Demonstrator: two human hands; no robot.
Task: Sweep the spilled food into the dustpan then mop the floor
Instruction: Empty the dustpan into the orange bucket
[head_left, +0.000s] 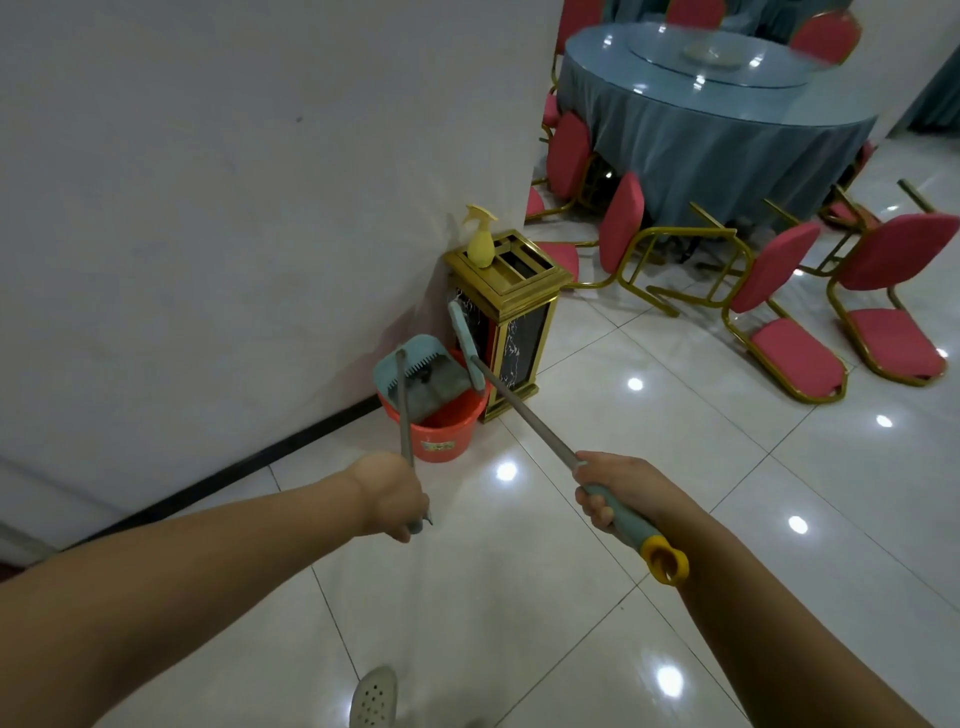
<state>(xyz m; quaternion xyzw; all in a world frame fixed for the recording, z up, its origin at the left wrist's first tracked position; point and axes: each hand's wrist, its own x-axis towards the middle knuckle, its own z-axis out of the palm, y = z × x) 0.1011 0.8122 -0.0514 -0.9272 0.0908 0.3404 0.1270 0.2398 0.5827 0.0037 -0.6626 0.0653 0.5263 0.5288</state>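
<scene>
My left hand (396, 498) grips the thin metal handle of a teal dustpan (426, 375). The dustpan's scoop hangs over the mouth of a red bucket (441, 432) by the wall, with a dark bit of debris lying in it. My right hand (615, 492) grips the teal sleeve of a broom handle (530, 421) that ends in a yellow loop (666, 560). The teal broom head (465, 340) is raised above the bucket's right rim, close to the dustpan.
A gold and black marble bin (511, 322) stands beside the bucket, with a yellow spray bottle (480, 241) on top. A white wall (234, 182) runs on the left. A round table (717, 104) with red chairs (779, 312) stands at the back right. Glossy white floor tiles (675, 415) lie ahead.
</scene>
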